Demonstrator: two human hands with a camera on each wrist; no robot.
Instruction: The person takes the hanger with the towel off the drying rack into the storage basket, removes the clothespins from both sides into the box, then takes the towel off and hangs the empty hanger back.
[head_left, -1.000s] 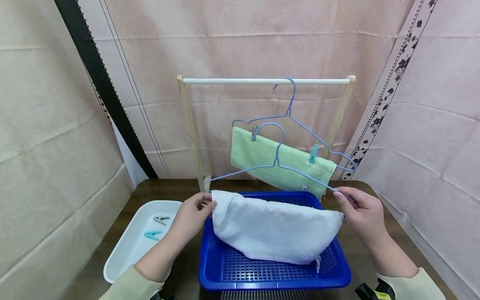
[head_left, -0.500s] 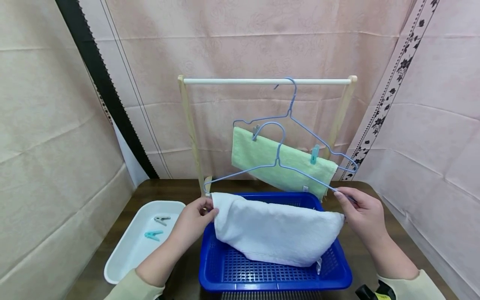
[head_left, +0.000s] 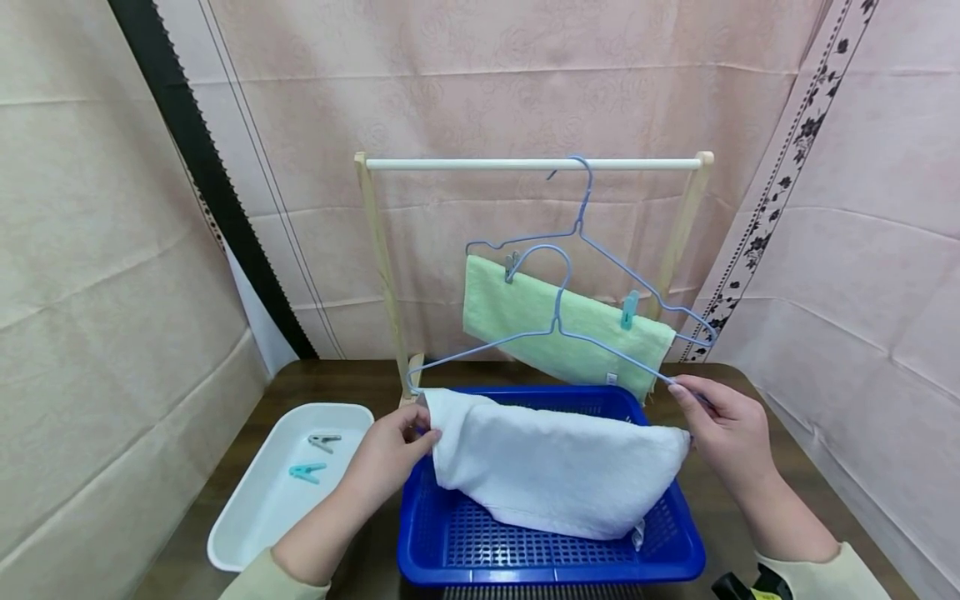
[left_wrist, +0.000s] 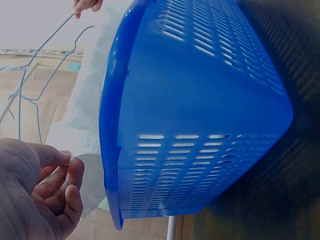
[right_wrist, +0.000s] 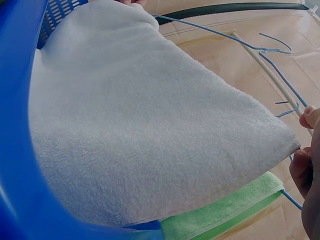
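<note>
A folded white towel (head_left: 562, 467) hangs over the lower bar of a blue wire hanger (head_left: 557, 321), above a blue basket (head_left: 551, 575). My left hand (head_left: 390, 454) pinches the towel's left edge between thumb and fingers; the left wrist view shows this pinch beside the basket rim. At the hanger's right end, my right hand (head_left: 723, 425) grips the wire. In the right wrist view the towel's corner reaches the lower fingers of that hand. The hanger's lower bar is hidden by the towel.
Behind, a second blue hanger (head_left: 580, 221) hangs on a rack (head_left: 465, 164), carrying a green towel (head_left: 517, 308) held by a grey clip and a teal clip (head_left: 628, 309). On the left, a white tray (head_left: 236, 521) holds a grey clothespin (head_left: 324, 441) and a teal clothespin (head_left: 306, 472).
My left hand has drawn the towel's left edge slightly down and to the right, baring more of the hanger's left end. The right hand and hanger stay nearly still.
</note>
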